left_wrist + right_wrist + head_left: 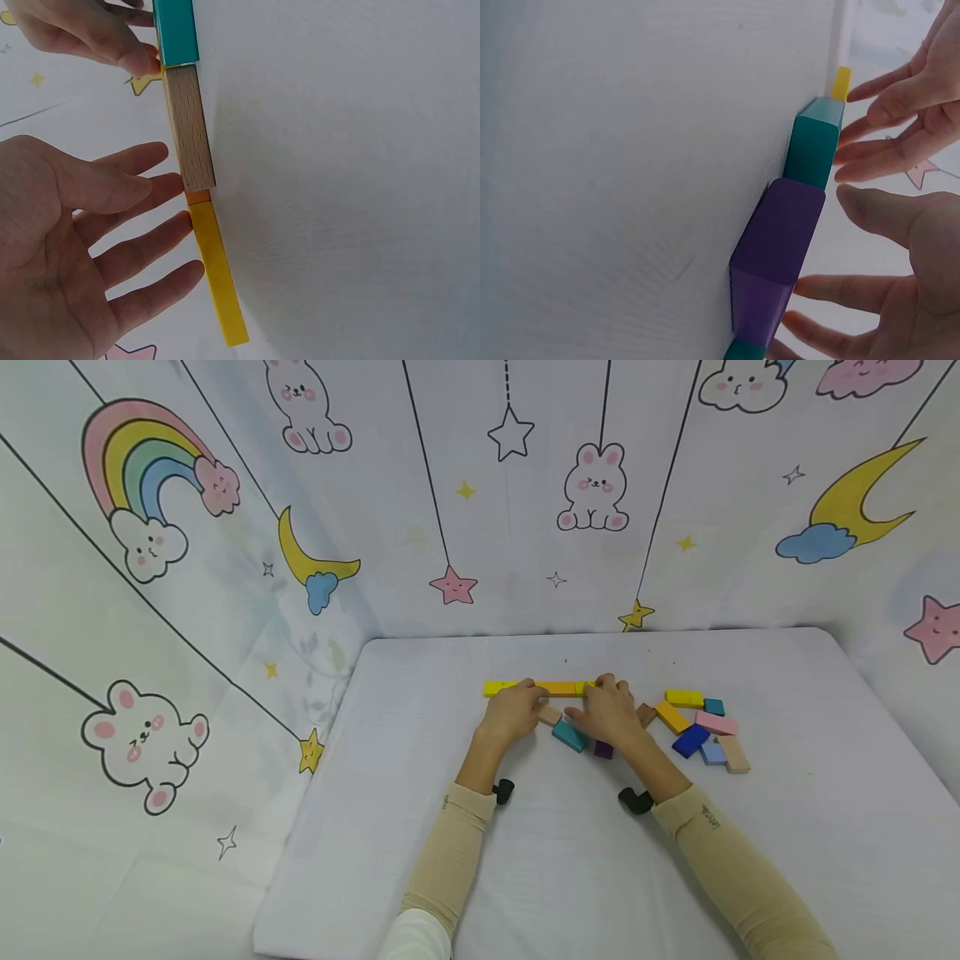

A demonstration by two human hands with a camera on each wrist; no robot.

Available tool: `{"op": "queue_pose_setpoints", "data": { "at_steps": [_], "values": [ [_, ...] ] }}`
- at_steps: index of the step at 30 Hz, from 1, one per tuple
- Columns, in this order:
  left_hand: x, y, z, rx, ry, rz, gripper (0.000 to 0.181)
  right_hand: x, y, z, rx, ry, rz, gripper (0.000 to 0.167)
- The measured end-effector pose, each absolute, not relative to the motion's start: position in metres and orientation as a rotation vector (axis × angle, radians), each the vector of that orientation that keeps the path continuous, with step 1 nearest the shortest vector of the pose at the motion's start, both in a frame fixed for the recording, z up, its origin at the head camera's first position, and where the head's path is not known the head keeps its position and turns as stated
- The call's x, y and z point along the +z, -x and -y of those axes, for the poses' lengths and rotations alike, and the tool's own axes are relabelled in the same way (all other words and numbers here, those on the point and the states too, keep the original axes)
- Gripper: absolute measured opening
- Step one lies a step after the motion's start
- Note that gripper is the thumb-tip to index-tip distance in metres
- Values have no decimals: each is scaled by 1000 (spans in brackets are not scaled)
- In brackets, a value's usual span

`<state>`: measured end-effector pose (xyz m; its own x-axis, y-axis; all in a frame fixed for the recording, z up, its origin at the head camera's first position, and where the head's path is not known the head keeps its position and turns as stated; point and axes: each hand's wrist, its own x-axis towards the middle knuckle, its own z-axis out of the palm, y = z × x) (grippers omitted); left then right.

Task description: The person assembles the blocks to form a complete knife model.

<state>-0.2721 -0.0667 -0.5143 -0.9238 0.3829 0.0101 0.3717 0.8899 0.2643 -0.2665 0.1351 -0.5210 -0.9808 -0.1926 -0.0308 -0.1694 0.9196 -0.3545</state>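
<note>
Left fingers [146, 244]: they are spread and only slightly bent, with clear gaps; the left hand [513, 714] is grasping nothing that I can see, and some fingertips seem to touch the side of the row.
Right fingers [847, 292]: they are also extended, with the thumb well apart from them; the right hand [611, 718] reaches over the right part of the row, and whether its fingertips press there I cannot tell.
Row under the fingertips: a yellow rectangular block [497, 689] is at the left end, then an orange rectangular block [557, 690], then a second yellow block [581, 690], all in one straight line.
Between the hands: a natural-wood rectangular block [550, 716] lies on the near side of the row, just beside a glossy teal block [568, 736]; a dark purple block [603, 750] is partly hidden by the right hand.
Right of the hands: a loose group has a brown block [647, 716], an amber block [672, 717], a third yellow block [684, 699], a pink block [716, 723] and a dark blue block [690, 741].
Sleeves: beige sleeves [450, 852] cover both forearms.
Bench: the white-covered bench [360, 860] carries all blocks.
Behind: a white backdrop [510, 560] shows cartoon rabbits, stars and moons.
</note>
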Motion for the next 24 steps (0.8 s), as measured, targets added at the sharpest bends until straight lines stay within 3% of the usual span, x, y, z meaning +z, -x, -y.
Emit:
{"op": "queue_pose_setpoints", "data": {
  "at_steps": [11,24],
  "values": [
    [-515,273,64,412,-596,-3020,30,-525,271,-148,-586,187,-2978,69],
    [-515,273,63,378,-593,-3016,30,-516,268,-180,-740,8,-2936,42]
  ]
}}
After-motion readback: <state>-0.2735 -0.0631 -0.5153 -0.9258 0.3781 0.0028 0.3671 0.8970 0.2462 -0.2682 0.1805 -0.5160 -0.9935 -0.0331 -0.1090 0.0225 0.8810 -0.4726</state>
